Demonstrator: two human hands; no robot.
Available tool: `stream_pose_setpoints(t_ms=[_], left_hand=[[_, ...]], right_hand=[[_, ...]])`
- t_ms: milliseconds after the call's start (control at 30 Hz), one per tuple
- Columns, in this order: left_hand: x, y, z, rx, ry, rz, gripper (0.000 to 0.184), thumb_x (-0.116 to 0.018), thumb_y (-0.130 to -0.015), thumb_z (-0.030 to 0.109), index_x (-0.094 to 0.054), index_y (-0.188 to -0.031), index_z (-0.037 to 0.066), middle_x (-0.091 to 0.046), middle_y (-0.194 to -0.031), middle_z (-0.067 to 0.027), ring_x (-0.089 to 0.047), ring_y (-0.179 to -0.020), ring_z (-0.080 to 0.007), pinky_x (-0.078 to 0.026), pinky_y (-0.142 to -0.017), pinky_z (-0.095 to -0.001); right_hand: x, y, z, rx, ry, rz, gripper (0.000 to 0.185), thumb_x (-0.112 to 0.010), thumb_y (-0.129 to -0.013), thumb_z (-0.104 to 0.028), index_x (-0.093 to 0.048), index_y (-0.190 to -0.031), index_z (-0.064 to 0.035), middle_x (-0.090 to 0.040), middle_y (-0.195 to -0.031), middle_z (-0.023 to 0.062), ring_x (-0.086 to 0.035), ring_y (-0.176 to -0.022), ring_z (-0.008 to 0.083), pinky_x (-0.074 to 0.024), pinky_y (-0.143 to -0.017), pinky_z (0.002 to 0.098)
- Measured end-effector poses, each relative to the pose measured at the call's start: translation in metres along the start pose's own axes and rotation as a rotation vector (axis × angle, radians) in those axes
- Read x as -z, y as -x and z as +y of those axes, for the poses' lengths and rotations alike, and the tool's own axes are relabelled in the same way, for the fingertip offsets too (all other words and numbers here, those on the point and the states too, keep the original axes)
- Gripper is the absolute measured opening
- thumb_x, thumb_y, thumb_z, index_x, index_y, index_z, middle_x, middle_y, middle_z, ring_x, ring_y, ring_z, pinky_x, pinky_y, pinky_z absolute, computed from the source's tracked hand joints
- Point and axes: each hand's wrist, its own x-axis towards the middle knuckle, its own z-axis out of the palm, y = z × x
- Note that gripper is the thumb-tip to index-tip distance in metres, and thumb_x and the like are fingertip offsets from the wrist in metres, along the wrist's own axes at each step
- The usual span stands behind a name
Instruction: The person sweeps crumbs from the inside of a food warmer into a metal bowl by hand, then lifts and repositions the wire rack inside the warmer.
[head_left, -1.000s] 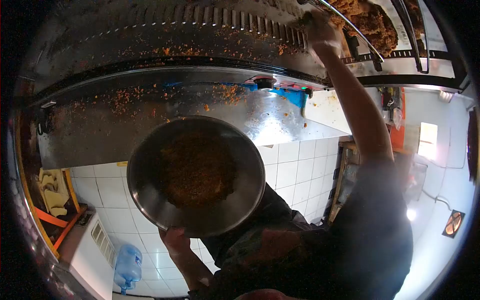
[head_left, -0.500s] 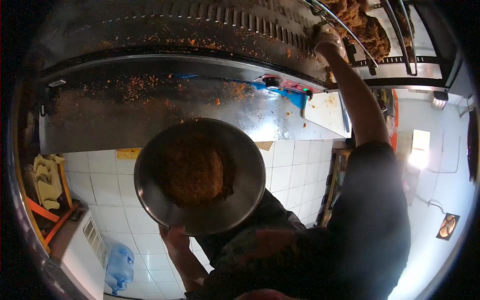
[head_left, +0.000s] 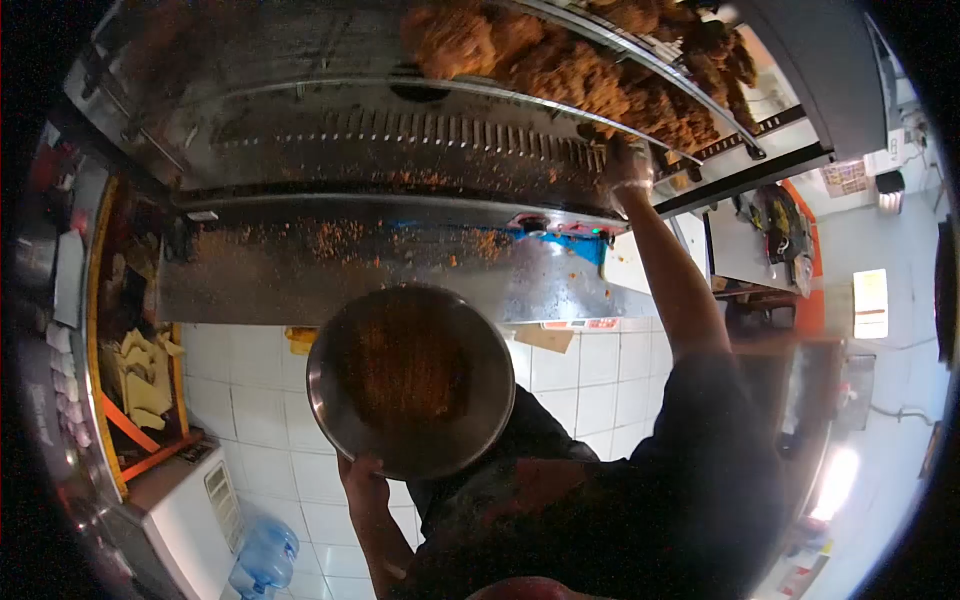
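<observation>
My left hand grips the near rim of a round metal bowl, held in front of my body below the counter edge. Reddish-brown crumbs or seasoning coat the bowl's bottom. My right hand, in a clear plastic glove, reaches into a heated display cabinet. It is just below a wire rack bearing several brown fried pieces, which look like fried chicken. Its fingers are blurred and partly lost against the dark metal, so whether they hold anything cannot be told.
Crumbs lie scattered on the steel counter and cabinet floor. A control knob sits on the cabinet front, near a white board. At left are a bin of crumpled paper and a blue water bottle.
The view has shifted, bringing more fried pieces and the rack into sight. My right hand stays inside the cabinet. The bowl remains in my left hand; the brown mound inside now looks flatter.
</observation>
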Motion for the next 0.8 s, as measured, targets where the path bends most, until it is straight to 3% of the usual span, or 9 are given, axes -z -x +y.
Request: stream_pose_setpoints(t_ms=[33,67,200,300,333,633,700,733,800], left_hand=[[-0.003,0.003,0.001,0.036,-0.009,0.048,0.075,-0.05,-0.056,0.001,-0.037,-0.13,-0.002,-0.049,-0.123,-0.0151,-0.047,-0.115,-0.032,-0.04,-0.098,-0.041],[-0.004,0.007,0.002,0.023,-0.017,0.042,0.075,-0.05,-0.056,0.001,-0.037,-0.13,-0.002,-0.049,-0.123,-0.0151,-0.047,-0.115,-0.032,-0.04,-0.098,-0.041],[-0.02,0.008,0.003,0.002,0.046,-0.025,0.073,-0.051,-0.056,-0.001,-0.039,-0.128,-0.001,-0.052,-0.119,-0.0136,-0.05,-0.111,-0.0313,-0.043,-0.094,-0.0412],[-0.046,0.021,0.008,0.009,0.06,0.023,0.067,-0.051,-0.056,-0.003,-0.044,-0.123,-0.001,-0.054,-0.115,-0.0115,-0.053,-0.106,-0.029,-0.046,-0.088,-0.0399],[-0.048,0.018,0.005,0.002,0.019,0.051,0.065,-0.051,-0.057,-0.004,-0.045,-0.122,0.0,-0.054,-0.113,-0.0113,-0.054,-0.104,-0.0281,-0.046,-0.086,-0.039],[-0.061,-0.001,-0.033,0.014,-0.02,-0.017,0.072,-0.049,-0.058,-0.007,-0.041,-0.129,0.006,-0.053,-0.114,-0.0115,-0.053,-0.104,-0.0281,-0.045,-0.087,-0.0394],[-0.077,-0.003,-0.039,-0.002,0.042,-0.04,0.073,-0.048,-0.059,-0.007,-0.04,-0.13,0.006,-0.053,-0.116,-0.0113,-0.053,-0.104,-0.0286,-0.044,-0.089,-0.0406],[-0.078,-0.005,-0.044,-0.009,0.047,-0.031,0.073,-0.048,-0.059,-0.007,-0.04,-0.13,0.006,-0.053,-0.116,-0.0113,-0.053,-0.104,-0.0286,-0.044,-0.089,-0.0406],[-0.078,-0.014,-0.054,0.007,0.035,0.036,0.068,-0.049,-0.06,-0.007,-0.042,-0.126,0.006,-0.055,-0.111,-0.0099,-0.054,-0.1,-0.0278,-0.044,-0.088,-0.0412]], right_hand=[[-0.029,-0.012,0.024,0.235,0.146,-0.091,0.028,-0.048,-0.087,-0.026,-0.066,-0.1,-0.0092,-0.064,-0.091,0.0145,-0.062,-0.084,0.0348,-0.0497,-0.073,0.0445],[-0.086,-0.016,0.038,0.168,0.201,-0.507,0.025,-0.048,-0.087,-0.023,-0.066,-0.096,-0.0069,-0.065,-0.09,0.0126,-0.063,-0.086,0.032,-0.0504,-0.073,0.042],[-0.029,0.004,0.011,-0.276,-0.261,-0.41,0.024,-0.054,-0.083,-0.026,-0.065,-0.088,-0.0049,-0.063,-0.085,0.0185,-0.063,-0.086,0.0336,-0.0507,-0.072,0.0432],[-0.03,0.055,0.009,-0.078,-0.207,-0.085,0.025,-0.058,-0.079,-0.028,-0.066,-0.093,-0.0089,-0.063,-0.081,0.0191,-0.062,-0.085,0.0361,-0.0505,-0.072,0.0447],[-0.001,0.051,0.008,-0.228,-0.512,-0.202,0.025,-0.059,-0.076,-0.028,-0.067,-0.096,-0.0141,-0.064,-0.082,0.0181,-0.062,-0.084,0.0366,-0.0502,-0.07,0.0452],[0.0,0.046,0.0,-0.196,-0.311,-0.281,0.043,-0.057,-0.079,-0.033,-0.052,-0.116,-0.0126,-0.062,-0.098,0.0184,-0.061,-0.086,0.0363,-0.0486,-0.074,0.0469],[0.009,0.041,-0.004,-0.216,-0.225,-0.511,0.05,-0.05,-0.085,-0.046,-0.051,-0.121,-0.0119,-0.06,-0.102,0.0172,-0.061,-0.092,0.0296,-0.0478,-0.075,0.0405],[0.007,0.047,-0.009,-0.197,-0.168,-0.31,0.048,-0.05,-0.085,-0.048,-0.059,-0.109,-0.0078,-0.061,-0.095,0.0147,-0.061,-0.09,0.0276,-0.0473,-0.073,0.0396],[0.027,0.031,-0.024,-0.164,-0.171,-0.471,0.046,-0.05,-0.084,-0.044,-0.058,-0.111,-0.0077,-0.061,-0.099,0.0164,-0.059,-0.094,0.029,-0.0472,-0.077,0.0399]])
